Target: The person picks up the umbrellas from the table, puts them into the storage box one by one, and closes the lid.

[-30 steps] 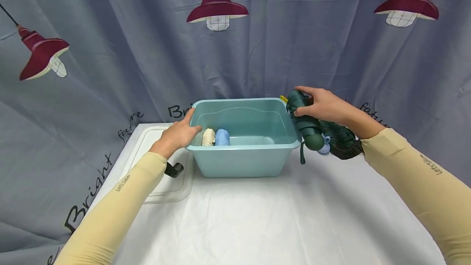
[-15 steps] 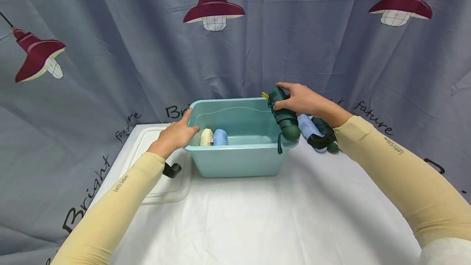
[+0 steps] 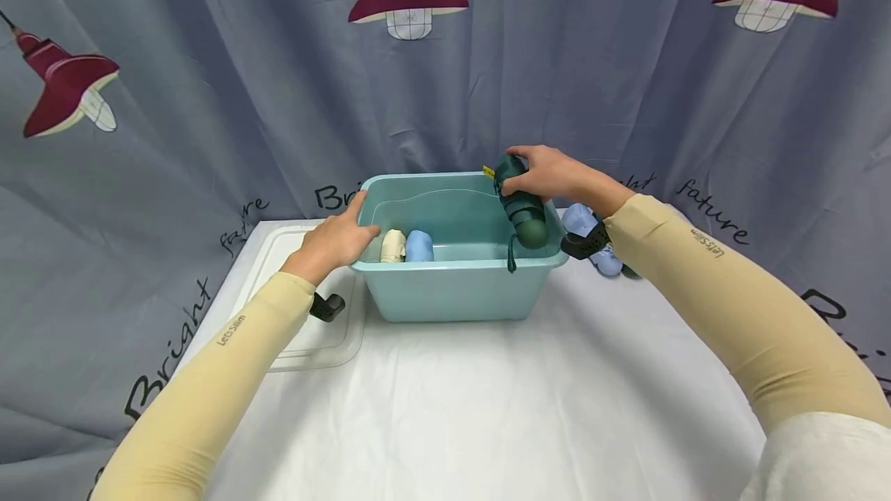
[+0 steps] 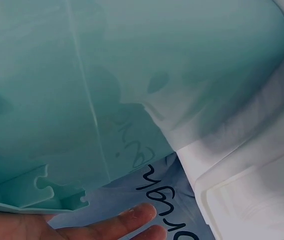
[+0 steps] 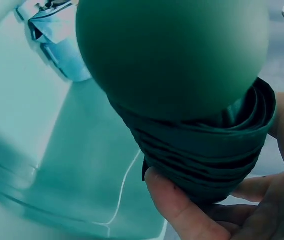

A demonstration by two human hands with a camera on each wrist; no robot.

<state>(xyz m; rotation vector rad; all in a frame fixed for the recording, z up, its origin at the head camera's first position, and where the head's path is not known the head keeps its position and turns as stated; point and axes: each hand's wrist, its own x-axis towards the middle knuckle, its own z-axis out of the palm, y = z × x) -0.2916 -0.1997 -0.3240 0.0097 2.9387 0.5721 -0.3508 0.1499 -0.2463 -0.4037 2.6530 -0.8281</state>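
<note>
Has a green umbrella in the right hand, grip closed snugly round its folds, tilted over the right end of the tub. Rests the left hand on the left rim, grip loose. Can see two straight fingers outside the wall only from the left wrist, and the big round handle end only close up from the right. Must use the head view for the yellow tag and the blue bundle on the bench, just right of the tub.

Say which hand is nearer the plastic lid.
Left. The left hand touches the tub beside the lid; the right hand, holding a green folded umbrella, is at the tub's opposite end.
</note>
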